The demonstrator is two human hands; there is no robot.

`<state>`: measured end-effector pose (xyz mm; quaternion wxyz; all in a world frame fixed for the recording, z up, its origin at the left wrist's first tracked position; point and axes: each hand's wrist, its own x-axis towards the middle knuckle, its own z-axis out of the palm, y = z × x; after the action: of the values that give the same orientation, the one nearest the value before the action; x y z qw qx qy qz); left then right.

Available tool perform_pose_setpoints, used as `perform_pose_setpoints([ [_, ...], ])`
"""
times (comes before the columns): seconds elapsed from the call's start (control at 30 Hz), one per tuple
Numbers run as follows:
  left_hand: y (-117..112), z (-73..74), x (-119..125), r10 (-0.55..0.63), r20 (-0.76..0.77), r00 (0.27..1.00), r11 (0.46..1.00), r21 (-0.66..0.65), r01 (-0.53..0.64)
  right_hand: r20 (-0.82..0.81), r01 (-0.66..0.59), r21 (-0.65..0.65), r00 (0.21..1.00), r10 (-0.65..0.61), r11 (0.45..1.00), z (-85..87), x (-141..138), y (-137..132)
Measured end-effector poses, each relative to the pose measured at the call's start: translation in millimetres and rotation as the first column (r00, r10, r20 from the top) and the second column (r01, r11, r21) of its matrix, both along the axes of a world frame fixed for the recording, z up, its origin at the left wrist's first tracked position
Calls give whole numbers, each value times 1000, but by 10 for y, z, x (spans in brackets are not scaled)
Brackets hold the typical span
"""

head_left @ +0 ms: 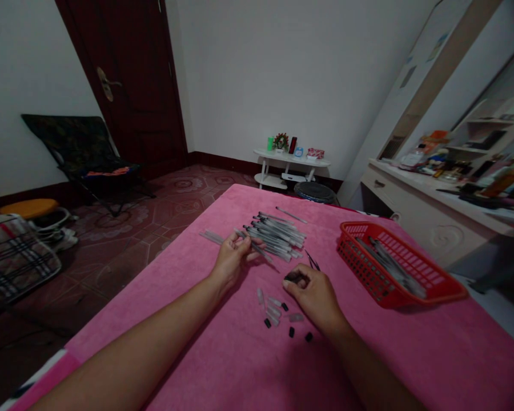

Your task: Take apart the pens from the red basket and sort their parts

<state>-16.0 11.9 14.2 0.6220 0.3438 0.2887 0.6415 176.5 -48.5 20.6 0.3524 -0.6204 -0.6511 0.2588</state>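
Observation:
My left hand (233, 260) pinches a thin pen (263, 253), whose tip points toward my right hand. My right hand (310, 291) has its thumb and fingers closed around a small black piece (290, 278), mostly hidden. Beside its knuckles stick out the dark prongs of what looks like tweezers (312, 260); I cannot tell whether the hand holds them too. Just beyond my left hand lies a pile of clear pens with dark ends (274, 234). In front of my right hand are scattered several clear caps (274, 311) and short black pieces (292, 331).
A red plastic basket (360, 274) with more pens (394, 265) stands at the right on the pink cloth (188, 325). One pen (291, 214) lies apart behind the pile, and clear tubes (212, 236) lie left of it. A dark round stool (314, 191) stands past the table.

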Motion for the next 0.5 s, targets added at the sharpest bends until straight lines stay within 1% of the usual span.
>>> perform_pose_setpoints([
  [0.03,44,33,-46,61,-44,997,997,43,-59,16,-11,-14,1000,12,1000,0,-2,-3],
  [0.07,92,68,-106,129,-131,983,988,106,-115,31,-21,-23,999,21,1000,-4,-4,-4],
  [0.1,143,102,-179,230,-232,945,963,196,-186,41,-25,-26,999,26,999,-12,-5,-3],
  [0.13,195,130,-263,346,-330,878,919,310,-246,45,-28,-27,999,29,999,-24,-7,0],
  [0.17,246,149,-356,451,-417,789,860,438,-261,43,-29,-26,999,30,999,-36,-9,4],
  [0.23,338,153,-544,600,-557,574,753,636,-170,32,-40,-24,999,40,999,-55,-15,13],
  [0.27,376,138,-630,653,-607,453,719,685,-117,33,-48,-22,998,49,999,-59,-19,15],
  [0.3,409,113,-705,685,-646,337,699,713,-55,40,-56,-21,998,57,998,-57,-24,14],
  [0.37,455,49,-808,705,-699,121,696,715,71,66,-73,-25,995,75,997,-39,-36,6],
  [0.4,469,16,-836,704,-709,30,702,702,118,82,-79,-27,993,81,996,-26,-41,-1],
  [0.43,479,-13,-849,696,-717,-46,713,682,162,98,-83,-29,991,85,996,-14,-46,-9],
  [0.47,483,-38,-849,685,-721,-105,725,659,203,113,-85,-32,990,88,996,-4,-50,-16],
  [0.5,484,-57,-839,672,-726,-147,736,631,246,127,-87,-33,988,91,996,3,-53,-22],
])
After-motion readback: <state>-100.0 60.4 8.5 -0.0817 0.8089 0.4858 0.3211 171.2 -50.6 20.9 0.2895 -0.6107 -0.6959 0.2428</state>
